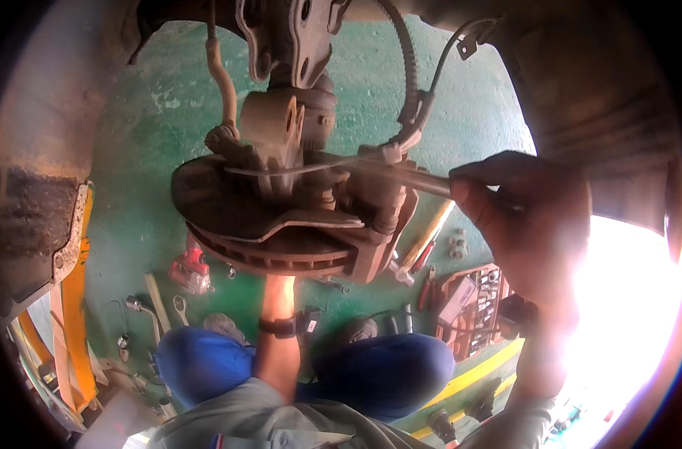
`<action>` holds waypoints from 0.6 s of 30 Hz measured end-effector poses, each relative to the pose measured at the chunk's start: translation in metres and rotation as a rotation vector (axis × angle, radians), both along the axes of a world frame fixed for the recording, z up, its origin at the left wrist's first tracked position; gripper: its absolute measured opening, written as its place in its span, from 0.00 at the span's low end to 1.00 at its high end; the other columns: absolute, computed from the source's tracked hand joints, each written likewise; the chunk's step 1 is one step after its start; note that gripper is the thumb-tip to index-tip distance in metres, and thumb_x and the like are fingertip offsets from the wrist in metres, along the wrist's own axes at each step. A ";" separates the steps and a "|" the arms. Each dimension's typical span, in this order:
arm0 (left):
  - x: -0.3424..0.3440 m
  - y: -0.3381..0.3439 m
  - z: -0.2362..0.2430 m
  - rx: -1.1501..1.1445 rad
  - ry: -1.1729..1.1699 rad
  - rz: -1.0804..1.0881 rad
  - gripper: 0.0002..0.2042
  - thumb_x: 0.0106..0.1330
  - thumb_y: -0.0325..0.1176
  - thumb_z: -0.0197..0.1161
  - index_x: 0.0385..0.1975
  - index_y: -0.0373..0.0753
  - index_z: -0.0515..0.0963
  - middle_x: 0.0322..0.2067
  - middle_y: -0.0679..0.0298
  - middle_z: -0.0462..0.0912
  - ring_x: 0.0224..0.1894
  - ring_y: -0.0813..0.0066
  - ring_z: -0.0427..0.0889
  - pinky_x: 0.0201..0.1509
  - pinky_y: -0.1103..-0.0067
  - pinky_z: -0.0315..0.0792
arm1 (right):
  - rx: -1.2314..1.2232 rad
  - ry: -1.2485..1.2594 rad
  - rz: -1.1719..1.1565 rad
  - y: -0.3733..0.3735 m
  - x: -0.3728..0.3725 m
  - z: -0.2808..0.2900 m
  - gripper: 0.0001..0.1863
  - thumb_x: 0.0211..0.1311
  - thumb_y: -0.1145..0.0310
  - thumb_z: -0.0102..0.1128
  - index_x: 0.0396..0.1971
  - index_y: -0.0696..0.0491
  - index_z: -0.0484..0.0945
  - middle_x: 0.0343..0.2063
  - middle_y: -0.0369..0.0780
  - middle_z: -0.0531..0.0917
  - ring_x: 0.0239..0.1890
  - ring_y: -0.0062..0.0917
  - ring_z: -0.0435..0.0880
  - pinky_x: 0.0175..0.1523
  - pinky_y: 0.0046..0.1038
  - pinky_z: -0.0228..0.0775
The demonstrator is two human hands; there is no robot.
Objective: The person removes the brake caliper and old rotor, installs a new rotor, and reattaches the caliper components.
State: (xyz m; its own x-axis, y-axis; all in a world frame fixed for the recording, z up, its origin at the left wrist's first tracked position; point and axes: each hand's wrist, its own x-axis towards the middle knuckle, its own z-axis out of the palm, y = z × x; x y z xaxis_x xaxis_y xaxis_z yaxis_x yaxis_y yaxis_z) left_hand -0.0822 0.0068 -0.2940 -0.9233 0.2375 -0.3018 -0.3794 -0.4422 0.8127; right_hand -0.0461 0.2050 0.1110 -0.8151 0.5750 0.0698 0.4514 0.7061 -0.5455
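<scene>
My right hand (524, 202) is closed around the end of a long metal tool handle (431, 182), at the right of a wheel hub assembly. The handle runs leftward past the brake caliper (375, 191); its far end is lost among the dusty parts, so its kind cannot be told. My left forearm (279, 355), with a dark wristband, reaches up under the brake disc (281, 260). The disc hides my left hand. A curved dust shield (229, 209) covers the disc's upper side, and the steering knuckle (277, 142) stands above it.
A strut bracket (303, 41) hangs overhead. A brake hose (221, 82) and a cable (440, 71) run down beside it. On the green floor lie a red power tool (190, 271), a hammer (423, 243), a socket set case (472, 307) and several wrenches. Yellow boards (77, 322) stand at left.
</scene>
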 end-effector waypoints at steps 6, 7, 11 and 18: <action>-0.006 0.004 0.006 0.009 0.023 0.011 0.24 0.64 0.31 0.65 0.59 0.41 0.66 0.54 0.63 0.71 0.53 0.68 0.73 0.50 0.69 0.76 | 0.363 -0.018 0.259 -0.044 0.049 -0.023 0.08 0.56 0.71 0.67 0.37 0.53 0.84 0.14 0.37 0.78 0.13 0.28 0.78 0.19 0.28 0.67; -0.005 0.010 0.007 0.028 0.010 -0.001 0.24 0.64 0.31 0.65 0.58 0.41 0.66 0.54 0.63 0.72 0.53 0.68 0.73 0.50 0.70 0.76 | 0.269 -0.017 0.190 -0.035 0.042 -0.022 0.08 0.56 0.72 0.67 0.36 0.54 0.84 0.17 0.39 0.81 0.16 0.26 0.81 0.23 0.26 0.70; -0.007 0.020 0.035 0.097 -0.036 0.056 0.23 0.63 0.30 0.66 0.58 0.41 0.67 0.53 0.63 0.72 0.51 0.69 0.74 0.49 0.70 0.77 | 0.148 0.111 0.100 -0.039 0.051 -0.041 0.06 0.56 0.74 0.66 0.35 0.55 0.84 0.20 0.42 0.83 0.19 0.28 0.83 0.25 0.26 0.72; -0.035 0.013 0.088 -0.133 0.195 0.015 0.09 0.63 0.29 0.64 0.42 0.36 0.78 0.32 0.66 0.80 0.27 0.80 0.76 0.27 0.81 0.70 | 0.207 0.059 -0.113 -0.049 0.062 -0.021 0.05 0.58 0.75 0.65 0.34 0.55 0.85 0.23 0.39 0.84 0.23 0.23 0.82 0.28 0.25 0.71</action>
State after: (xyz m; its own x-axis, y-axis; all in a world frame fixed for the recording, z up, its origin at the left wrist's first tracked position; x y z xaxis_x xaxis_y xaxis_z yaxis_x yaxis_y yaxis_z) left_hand -0.1168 0.0194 -0.2064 -0.9703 0.1934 -0.1453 -0.2038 -0.3306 0.9215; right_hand 0.0164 0.1562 0.0902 -0.7372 0.6312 0.2409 0.5059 0.7521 -0.4224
